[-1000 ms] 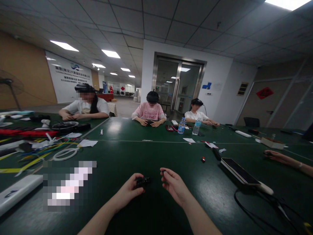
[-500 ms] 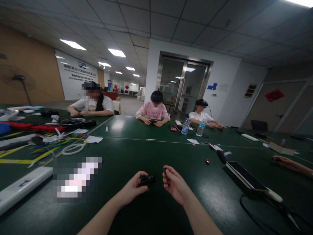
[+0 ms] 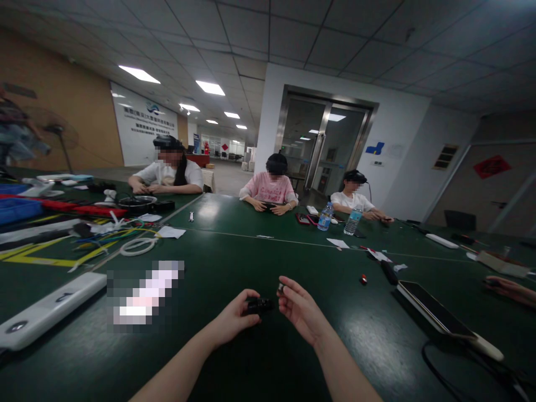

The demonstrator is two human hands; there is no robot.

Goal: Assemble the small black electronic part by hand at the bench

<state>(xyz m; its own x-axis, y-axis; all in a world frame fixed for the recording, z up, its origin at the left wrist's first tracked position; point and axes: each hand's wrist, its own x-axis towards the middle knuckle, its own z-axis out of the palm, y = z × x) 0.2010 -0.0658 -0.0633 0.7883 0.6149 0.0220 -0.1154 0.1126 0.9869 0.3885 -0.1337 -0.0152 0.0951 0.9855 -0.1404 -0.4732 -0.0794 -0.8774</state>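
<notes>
My left hand (image 3: 234, 319) is closed around a small black part (image 3: 258, 305) held just above the green table (image 3: 234, 262). My right hand (image 3: 299, 308) hovers beside it, thumb and forefinger pinched on a tiny dark piece (image 3: 280, 288) close to the black part. Both forearms reach in from the bottom edge.
A phone (image 3: 435, 309) with a cable lies to the right, near a small red object (image 3: 363, 278) and a black marker (image 3: 389, 272). A white bar (image 3: 46, 310), a white cable coil (image 3: 136, 246) and coloured wires sit left. Three people sit opposite; another person's hand (image 3: 508, 288) rests far right.
My hands have drawn closer together, the right pinch nearing the black part. The view has swung slightly to the left.
</notes>
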